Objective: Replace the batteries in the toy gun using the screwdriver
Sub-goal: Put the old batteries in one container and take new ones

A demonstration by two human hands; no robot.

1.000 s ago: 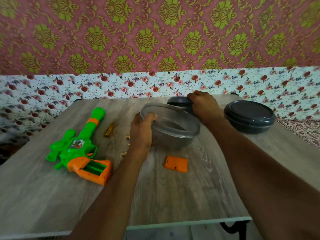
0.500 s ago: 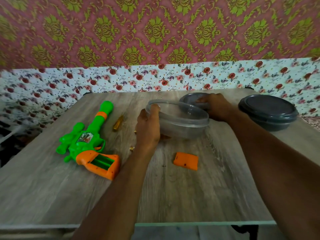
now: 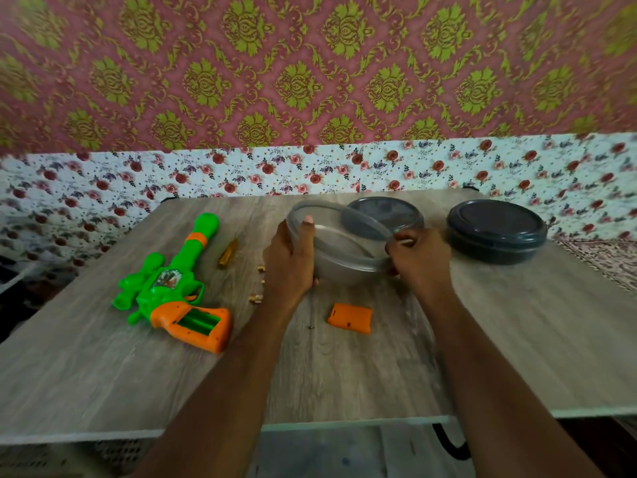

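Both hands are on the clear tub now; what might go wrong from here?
1. The clear tub is tilted between the left hand and right hand; whatever is inside, unseen here, might spill.
2. The tiny screw lies loose on the table near the orange cover; a forearm might sweep it off.

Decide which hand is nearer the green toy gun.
Left. The left hand holds the clear bowl just right of the toy gun; the right hand grips the bowl's opposite side, farther away.
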